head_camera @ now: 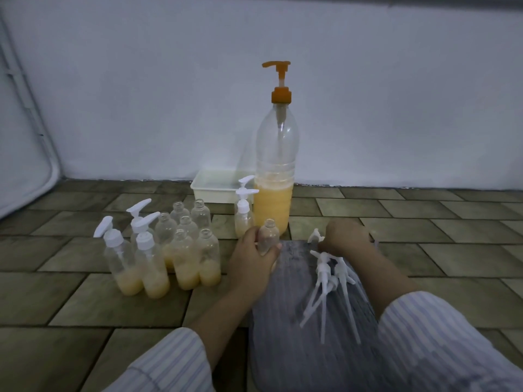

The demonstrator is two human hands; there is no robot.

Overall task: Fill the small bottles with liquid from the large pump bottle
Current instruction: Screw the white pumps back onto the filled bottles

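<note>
So I've got an open-necked small bottle [268, 236] in my left hand [250, 260], fingers wrapped round its body, holding it upright just in front of the large pump bottle [274, 176]. My right hand [346, 236] is curled down at the far edge of the grey cloth [308, 321] on my lap, and it looks like it's pinching one white pump cap [315, 236], though the fingertips are hidden so I can't swear to it.

The bottle in my hand looks empty, or nearly, so I reckon it needs filling first. To do that cleanly I'd lift its neck right under the orange spout [276, 64], which points left, keep it vertical, and press slow so nothing dribbles on the tiled floor [85, 301]. The big bottle is well under half full, so the pump may spit air.

Both forearms reach forward from striped sleeves, left wrist tipped inward, right wrist bent down. Spare pump caps [329, 281] lie on the cloth, and the part-filled bottles [181, 250] stand grouped to my left.
</note>
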